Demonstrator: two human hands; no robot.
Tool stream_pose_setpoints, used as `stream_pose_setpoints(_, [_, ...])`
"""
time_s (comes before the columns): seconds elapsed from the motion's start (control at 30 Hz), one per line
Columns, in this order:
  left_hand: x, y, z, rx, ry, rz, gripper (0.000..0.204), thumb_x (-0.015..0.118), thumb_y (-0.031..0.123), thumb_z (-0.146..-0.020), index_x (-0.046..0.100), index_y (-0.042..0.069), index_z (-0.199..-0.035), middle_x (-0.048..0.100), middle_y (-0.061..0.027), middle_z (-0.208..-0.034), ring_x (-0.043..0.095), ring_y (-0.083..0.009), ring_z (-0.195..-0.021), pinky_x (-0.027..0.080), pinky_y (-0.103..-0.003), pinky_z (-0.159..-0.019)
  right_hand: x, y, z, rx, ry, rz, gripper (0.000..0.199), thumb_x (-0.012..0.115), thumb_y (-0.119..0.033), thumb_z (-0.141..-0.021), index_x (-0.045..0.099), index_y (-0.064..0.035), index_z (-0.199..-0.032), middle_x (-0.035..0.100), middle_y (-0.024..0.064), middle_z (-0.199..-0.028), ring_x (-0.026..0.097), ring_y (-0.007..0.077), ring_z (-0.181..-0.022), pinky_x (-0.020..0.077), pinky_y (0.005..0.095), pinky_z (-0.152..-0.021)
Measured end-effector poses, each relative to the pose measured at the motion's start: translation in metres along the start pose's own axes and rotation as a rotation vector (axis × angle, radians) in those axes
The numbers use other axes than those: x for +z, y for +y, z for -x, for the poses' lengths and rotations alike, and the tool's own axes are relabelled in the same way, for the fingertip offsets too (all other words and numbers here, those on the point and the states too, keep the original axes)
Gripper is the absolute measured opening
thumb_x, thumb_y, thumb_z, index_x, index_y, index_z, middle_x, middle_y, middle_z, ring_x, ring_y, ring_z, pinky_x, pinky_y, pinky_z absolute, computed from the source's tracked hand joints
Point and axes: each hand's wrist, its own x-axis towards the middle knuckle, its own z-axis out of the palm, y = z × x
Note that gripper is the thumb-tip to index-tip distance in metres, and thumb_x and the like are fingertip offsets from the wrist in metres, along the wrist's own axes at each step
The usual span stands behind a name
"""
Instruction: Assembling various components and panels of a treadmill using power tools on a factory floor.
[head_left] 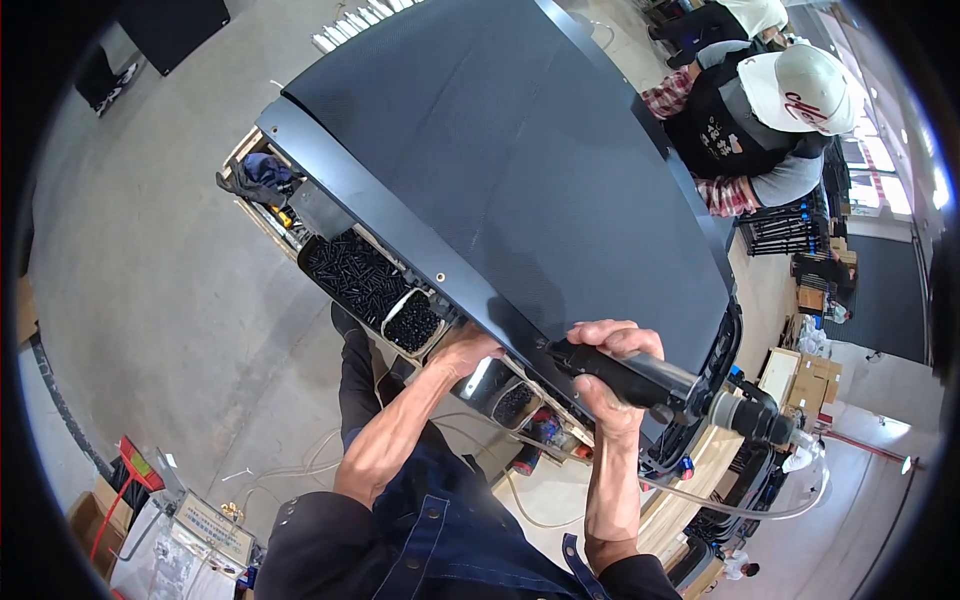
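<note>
A large dark mesh panel [540, 150] with a grey metal rail [385, 215] along its near side lies in front of me. In my right hand [615, 385] is a black air screwdriver [650, 380], its tip end over the near rail and its fingers wrapped round the body. A clear hose [800, 510] runs from its rear end. My left hand [465, 352] reaches in at the rail's near edge, beside a small bin of black screws [412, 322]; its fingers are mostly hidden there.
Under the rail stand a bin of longer black fasteners [355, 272], another small parts bin [513, 403] and a dark blue cloth [265, 170]. Across the panel a co-worker in a white cap [800, 90] leans over the far rail. A red-handled dustpan [140, 465] stands at lower left.
</note>
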Motion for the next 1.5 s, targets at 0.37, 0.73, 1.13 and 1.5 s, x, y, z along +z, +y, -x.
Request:
stream_pose_setpoints(0.37, [-0.022,-0.016,-0.008,0.097,-0.161,0.096,0.005,0.069,0.009,-0.087,0.065,0.009,-0.087,0.058,0.0012,-0.078,0.053,-0.0093,-0.070,0.043,-0.026,-0.059,0.005,0.003,-0.002,0.087,0.111,-0.058,0.066,0.091,-0.018,-0.069,0.054,-0.0105,-0.124,0.054,0.0217,-0.134,0.063,0.0357,-0.113,0.0510,0.0485,-0.097])
stream_pose_setpoints(0.73, [-0.063,-0.017,0.049,0.495,0.376,-0.964,0.022,0.060,0.014,-0.093,0.065,0.004,-0.112,0.069,-0.0186,-0.107,0.068,-0.0353,-0.098,0.054,-0.045,-0.080,0.066,-0.016,-0.007,0.103,0.667,0.271,0.053,0.069,0.012,-0.076,0.053,-0.0030,-0.124,0.057,0.0159,-0.124,0.066,0.0228,-0.099,0.0539,0.0359,-0.090])
stream_pose_setpoints(1.13, [-0.169,0.079,0.041,0.633,0.405,-1.530,0.021,0.061,0.007,-0.088,0.065,0.006,-0.108,0.058,-0.0149,-0.098,0.057,-0.0376,-0.095,0.050,-0.050,-0.083,0.061,-0.046,-0.006,0.090,0.879,0.269,0.053,0.071,0.002,-0.079,0.050,-0.0012,-0.128,0.056,0.0119,-0.118,0.065,0.0190,-0.093,0.0531,0.0386,-0.091])
stream_pose_setpoints(1.5, [-0.046,0.017,-0.021,-0.550,-0.586,0.396,0.034,0.069,0.029,-0.092,0.062,0.008,-0.119,0.068,-0.0088,-0.112,0.066,-0.0241,-0.099,0.053,-0.043,-0.091,0.044,-0.120,0.204,0.182,1.505,0.095,0.033,0.071,-0.011,-0.085,0.051,-0.0041,-0.110,0.057,0.0075,-0.092,0.063,0.0208,-0.078,0.0590,0.0395,-0.073])
